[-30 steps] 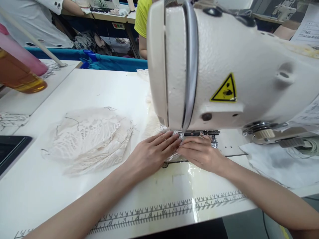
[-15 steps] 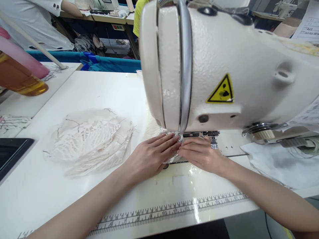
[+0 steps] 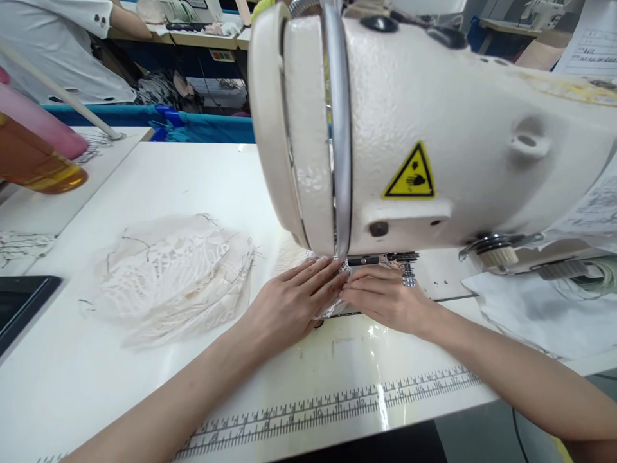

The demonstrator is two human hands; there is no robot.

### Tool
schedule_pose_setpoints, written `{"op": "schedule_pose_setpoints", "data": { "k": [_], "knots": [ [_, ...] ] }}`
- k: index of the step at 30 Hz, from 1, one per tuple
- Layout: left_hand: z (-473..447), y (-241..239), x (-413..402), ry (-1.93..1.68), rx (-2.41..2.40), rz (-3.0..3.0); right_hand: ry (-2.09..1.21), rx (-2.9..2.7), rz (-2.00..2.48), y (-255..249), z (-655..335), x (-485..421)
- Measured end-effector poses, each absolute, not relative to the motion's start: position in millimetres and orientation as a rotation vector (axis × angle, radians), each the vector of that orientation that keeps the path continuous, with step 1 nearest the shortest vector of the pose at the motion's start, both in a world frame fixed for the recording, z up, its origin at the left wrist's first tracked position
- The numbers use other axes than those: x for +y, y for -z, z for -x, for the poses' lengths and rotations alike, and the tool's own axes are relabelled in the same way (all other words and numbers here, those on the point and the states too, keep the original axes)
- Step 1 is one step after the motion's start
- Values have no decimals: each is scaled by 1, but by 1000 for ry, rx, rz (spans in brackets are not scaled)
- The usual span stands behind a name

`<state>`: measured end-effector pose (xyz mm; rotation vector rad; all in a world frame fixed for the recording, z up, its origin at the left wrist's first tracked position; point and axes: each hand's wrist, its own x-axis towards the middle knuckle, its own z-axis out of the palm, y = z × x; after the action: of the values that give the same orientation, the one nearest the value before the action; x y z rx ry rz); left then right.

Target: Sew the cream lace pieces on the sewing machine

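Under the head of the white sewing machine [image 3: 400,109], my left hand [image 3: 292,299] lies flat with fingers stretched over a piece of pale lace fabric [image 3: 330,310]. My right hand [image 3: 385,297] is closed, its fingers pressed together on the right edge of that lace, fingertips close to the left hand's. A black-and-metal attachment [image 3: 369,260] sits just above the right fingers. The needle and most of the lace are hidden behind the machine head and my hands.
A heap of lace pieces [image 3: 168,283] with loose threads lies left. A dark flat device [image 3: 24,305] and an amber-liquid bottle [image 3: 41,161] are farther left. White cloth [image 3: 530,315] lies right; a printed ruler [image 3: 313,411] runs along the front. Another person [image 3: 53,48] is behind.
The view has turned slightly right, so the machine head appears farther left. Both hands stay in almost the same place on the lace, with no clear shift of the fabric.
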<state>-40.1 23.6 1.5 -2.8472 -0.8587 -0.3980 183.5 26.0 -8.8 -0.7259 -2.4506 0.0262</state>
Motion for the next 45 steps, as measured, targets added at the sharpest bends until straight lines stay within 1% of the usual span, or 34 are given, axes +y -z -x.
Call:
{"op": "schedule_pose_setpoints", "data": {
  "k": [18, 30, 40, 45],
  "knots": [
    [42, -6, 26, 380, -938, 2912, 20, -2473, 735, 13, -177, 25],
    [32, -7, 21, 336, -1000, 2826, -34, -2495, 714, 12, -183, 31],
    [21, -8, 17, 374, -1093, 2753, 36, -2461, 840, 14, -190, 28],
    [18, -9, 15, 358, -1132, 2745, -42, -2469, 900, 13, -194, 30]
  ]
}}
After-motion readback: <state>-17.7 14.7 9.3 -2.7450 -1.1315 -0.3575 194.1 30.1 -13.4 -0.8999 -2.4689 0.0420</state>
